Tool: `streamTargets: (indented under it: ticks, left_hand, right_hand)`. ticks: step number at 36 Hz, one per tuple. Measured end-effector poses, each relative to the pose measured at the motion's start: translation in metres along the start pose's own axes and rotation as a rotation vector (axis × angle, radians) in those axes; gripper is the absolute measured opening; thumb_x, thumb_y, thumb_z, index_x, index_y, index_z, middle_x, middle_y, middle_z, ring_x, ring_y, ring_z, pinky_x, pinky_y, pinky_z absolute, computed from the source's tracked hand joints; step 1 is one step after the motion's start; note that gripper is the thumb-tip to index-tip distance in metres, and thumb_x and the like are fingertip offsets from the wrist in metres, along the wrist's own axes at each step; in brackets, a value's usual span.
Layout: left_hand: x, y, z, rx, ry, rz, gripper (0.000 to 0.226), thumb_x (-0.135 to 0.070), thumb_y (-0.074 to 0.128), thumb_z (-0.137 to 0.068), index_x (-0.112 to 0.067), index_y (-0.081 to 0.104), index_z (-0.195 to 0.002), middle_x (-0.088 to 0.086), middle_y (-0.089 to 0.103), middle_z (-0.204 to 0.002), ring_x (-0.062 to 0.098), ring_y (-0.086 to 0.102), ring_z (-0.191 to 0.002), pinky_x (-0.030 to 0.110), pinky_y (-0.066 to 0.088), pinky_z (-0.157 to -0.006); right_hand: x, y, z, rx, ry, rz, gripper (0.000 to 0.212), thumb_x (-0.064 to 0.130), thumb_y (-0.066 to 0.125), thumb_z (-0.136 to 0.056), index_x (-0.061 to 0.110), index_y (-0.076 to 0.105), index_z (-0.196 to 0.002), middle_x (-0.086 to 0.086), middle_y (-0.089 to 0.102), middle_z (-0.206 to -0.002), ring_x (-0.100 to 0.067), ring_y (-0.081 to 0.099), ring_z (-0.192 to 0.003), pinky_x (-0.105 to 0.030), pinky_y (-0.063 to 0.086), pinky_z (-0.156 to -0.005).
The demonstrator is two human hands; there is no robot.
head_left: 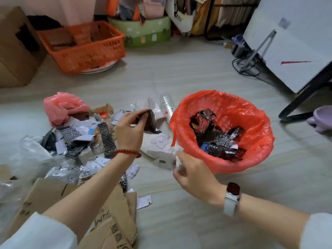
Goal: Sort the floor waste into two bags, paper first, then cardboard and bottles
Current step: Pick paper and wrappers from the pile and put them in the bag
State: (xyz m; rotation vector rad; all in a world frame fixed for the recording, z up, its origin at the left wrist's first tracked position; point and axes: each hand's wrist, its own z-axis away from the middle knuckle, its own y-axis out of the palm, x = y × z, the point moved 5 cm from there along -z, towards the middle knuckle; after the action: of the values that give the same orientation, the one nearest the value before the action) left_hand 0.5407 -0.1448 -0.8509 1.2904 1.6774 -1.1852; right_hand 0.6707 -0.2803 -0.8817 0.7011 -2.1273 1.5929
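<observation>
My left hand [129,129] pinches a dark printed paper scrap [150,121] above the waste pile [80,139] of white and black paper pieces on the floor. My right hand [193,174] grips a crumpled white paper [166,155] just left of the red bag [255,121], which lines a round bin and holds dark paper scraps [215,137]. A clear plastic bottle [168,106] lies behind the pile, next to the bag's rim. Torn brown cardboard [111,218] lies at the lower left, under my left forearm.
A crumpled pink plastic bag [62,106] sits at the pile's far left, clear plastic wrap [32,150] at its left edge. Behind stand an orange basket [84,47], a cardboard box [16,49] and a green round box [143,33]. A white board on black legs [294,51] leans at right.
</observation>
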Motion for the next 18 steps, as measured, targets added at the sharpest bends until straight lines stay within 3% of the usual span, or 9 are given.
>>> streamTargets:
  ticks: [2, 5, 7, 9, 11, 13, 14, 16, 18]
  left_hand:
    - [-0.019, 0.014, -0.007, -0.066, 0.034, 0.109, 0.022, -0.009, 0.066, -0.082, -0.024, 0.067, -0.098, 0.005, 0.066, -0.085, -0.003, 0.060, -0.074, 0.014, 0.048, -0.074]
    - [-0.040, 0.038, -0.012, -0.071, 0.026, 0.237, 0.025, -0.015, 0.065, -0.080, -0.039, 0.065, -0.086, 0.006, 0.068, -0.086, 0.024, 0.066, -0.082, 0.041, 0.055, -0.076]
    - [-0.050, 0.058, -0.007, -0.017, 0.044, 0.239, 0.029, -0.010, 0.065, -0.081, -0.039, 0.065, -0.086, 0.005, 0.068, -0.086, 0.021, 0.065, -0.080, 0.038, 0.055, -0.075]
    - [-0.056, 0.081, 0.002, 0.120, 0.073, 0.176, 0.027, -0.005, 0.065, -0.082, -0.030, 0.068, -0.092, 0.006, 0.070, -0.090, 0.011, 0.063, -0.079, 0.030, 0.054, -0.077]
    - [-0.056, 0.107, 0.012, 0.384, 0.081, 0.021, 0.024, -0.008, 0.064, -0.083, -0.021, 0.069, -0.103, 0.005, 0.070, -0.102, 0.010, 0.063, -0.090, 0.025, 0.050, -0.087]
    - [-0.052, 0.123, 0.023, 0.643, 0.121, -0.177, 0.029, -0.018, 0.063, -0.085, -0.016, 0.066, -0.113, 0.002, 0.065, -0.116, 0.012, 0.057, -0.108, 0.018, 0.040, -0.095]
    - [-0.049, 0.127, 0.025, 0.713, 0.139, -0.233, 0.030, -0.021, 0.063, -0.085, -0.016, 0.066, -0.114, 0.001, 0.063, -0.119, 0.011, 0.055, -0.112, 0.015, 0.036, -0.094]
    - [-0.045, 0.122, 0.022, 0.721, 0.162, -0.261, 0.026, -0.022, 0.062, -0.085, -0.015, 0.069, -0.108, 0.000, 0.063, -0.117, 0.010, 0.055, -0.110, 0.016, 0.037, -0.093]
    - [-0.039, 0.110, 0.013, 0.632, 0.160, -0.234, 0.021, -0.021, 0.062, -0.085, -0.014, 0.071, -0.102, -0.001, 0.065, -0.108, 0.011, 0.057, -0.104, 0.022, 0.043, -0.094]
  right_hand:
    - [0.003, -0.043, -0.014, -0.160, 0.051, -0.015, 0.014, 0.014, 0.050, -0.080, 0.001, 0.054, -0.081, -0.001, 0.043, -0.056, -0.014, 0.034, -0.053, -0.026, 0.031, -0.050]
    - [-0.010, -0.095, -0.028, -0.356, 0.138, -0.068, 0.012, 0.006, 0.053, -0.080, 0.004, 0.045, -0.071, -0.016, 0.044, -0.052, -0.022, 0.039, -0.052, -0.025, 0.028, -0.047]
    - [-0.027, -0.118, -0.034, -0.449, 0.199, -0.060, 0.022, 0.002, 0.056, -0.083, 0.008, 0.040, -0.068, -0.017, 0.041, -0.052, -0.020, 0.035, -0.050, -0.024, 0.026, -0.046]
    - [-0.050, -0.131, -0.038, -0.485, 0.300, 0.002, 0.029, 0.003, 0.054, -0.084, 0.015, 0.035, -0.066, -0.007, 0.035, -0.052, -0.015, 0.031, -0.048, -0.021, 0.025, -0.046]
    - [-0.074, -0.135, -0.041, -0.417, 0.409, 0.100, 0.023, 0.009, 0.051, -0.087, 0.018, 0.036, -0.072, -0.002, 0.038, -0.056, -0.012, 0.035, -0.048, -0.026, 0.035, -0.050]
    - [-0.094, -0.131, -0.042, -0.199, 0.568, 0.146, 0.011, 0.023, 0.050, -0.089, 0.019, 0.045, -0.099, -0.005, 0.057, -0.077, -0.021, 0.059, -0.065, -0.037, 0.052, -0.063]
    - [-0.104, -0.127, -0.041, -0.067, 0.646, 0.182, 0.032, 0.031, 0.051, -0.089, 0.020, 0.042, -0.118, -0.007, 0.061, -0.099, -0.027, 0.063, -0.085, -0.042, 0.054, -0.074]
    - [-0.119, -0.122, -0.040, 0.127, 0.714, 0.260, 0.070, 0.046, 0.055, -0.083, 0.022, 0.025, -0.141, -0.008, 0.045, -0.139, -0.032, 0.048, -0.123, -0.046, 0.044, -0.097]
    - [-0.119, -0.119, -0.046, 0.170, 0.666, 0.320, 0.084, 0.054, 0.055, -0.081, 0.019, 0.015, -0.147, -0.005, 0.027, -0.152, -0.030, 0.028, -0.138, -0.048, 0.033, -0.108]
